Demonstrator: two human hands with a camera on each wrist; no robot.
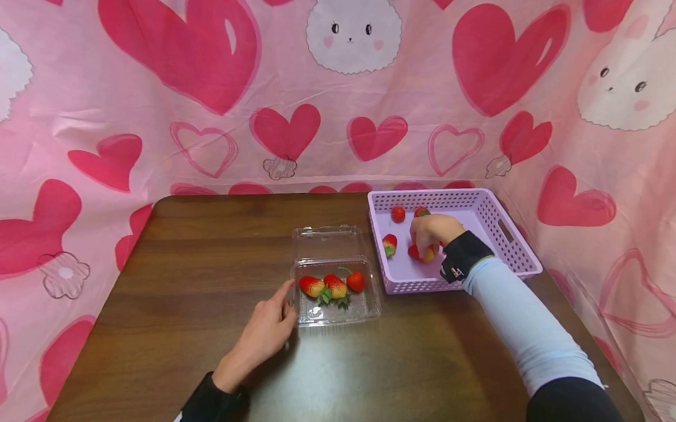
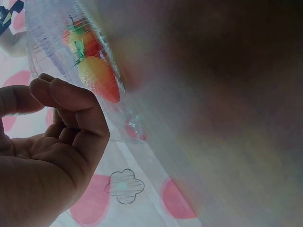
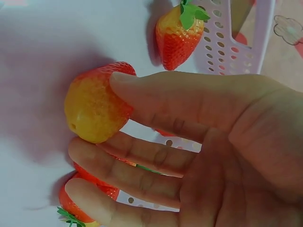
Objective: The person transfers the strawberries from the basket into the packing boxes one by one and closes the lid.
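Observation:
In the purple basket (image 1: 457, 284), my right hand (image 1: 432, 230) pinches a red-and-yellow strawberry (image 3: 94, 106) between thumb and fingers. Its yellow end bears no leaves. Around that hand lie a leafy strawberry (image 1: 390, 244), another strawberry (image 1: 422, 212) partly behind the hand, and a small round red fruit (image 1: 398, 214). My left hand (image 1: 269, 324) rests beside a clear plastic clamshell box (image 1: 331, 317), its extended index finger touching the left edge. Two leafy strawberries (image 1: 312, 286) and a red cherry-like fruit with a stem (image 1: 355, 281) lie in the box.
The box's transparent lid (image 1: 328, 241) is folded back toward the far side. Box and basket stand close together on a brown wooden table (image 1: 226, 241). A pink curtain (image 1: 211, 153) with hearts and rabbits hangs around the table's back and sides.

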